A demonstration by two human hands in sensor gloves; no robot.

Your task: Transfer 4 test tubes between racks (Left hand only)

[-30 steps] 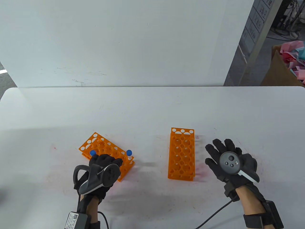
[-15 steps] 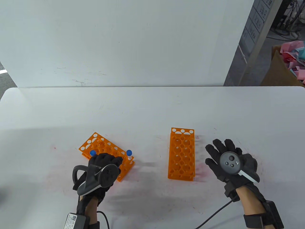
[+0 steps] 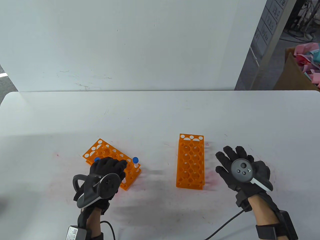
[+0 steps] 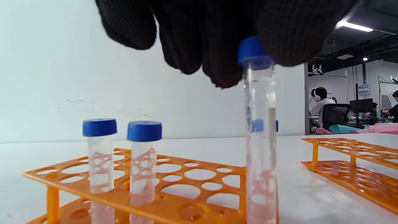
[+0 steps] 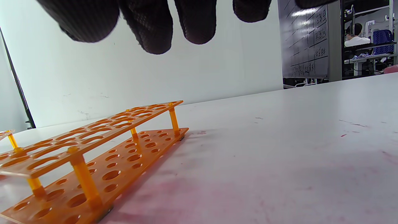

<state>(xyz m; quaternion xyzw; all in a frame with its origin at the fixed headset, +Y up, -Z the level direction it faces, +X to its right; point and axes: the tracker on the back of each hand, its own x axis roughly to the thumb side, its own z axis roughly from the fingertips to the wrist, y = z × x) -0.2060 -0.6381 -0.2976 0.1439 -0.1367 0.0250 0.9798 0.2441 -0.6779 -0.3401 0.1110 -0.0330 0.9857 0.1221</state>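
The test tubes were clear plastic with blue screw caps, and the lower part of each looked cloudy and pinkish. The left hand (image 4: 217, 34) pinched the blue cap of one test tube (image 4: 260, 143) between its fingertips (image 4: 289, 37), and that tube stood upright at the near corner of the left rack (image 3: 110, 156) (I could not tell if its bottom was in a hole or lifted out). Two more capped tubes, one (image 4: 100, 161) and another (image 4: 144, 165), stood side by side in holes on the near edge of that rack. From above, a fourth tube (image 3: 135, 162) stood at the rack's right corner, just beside the left hand.

The left rack was orange plastic with round holes of big and small sizes, and it sat at a slant on the white table (image 3: 160, 112). The right rack (image 3: 190, 161) was the same orange kind, sat straight, well apart from the left one, and held nothing in the holes that showed.

The right hand (image 3: 241, 170) lay flat with its fingers (image 5: 152, 28) spread, near the right rack and holding nothing.
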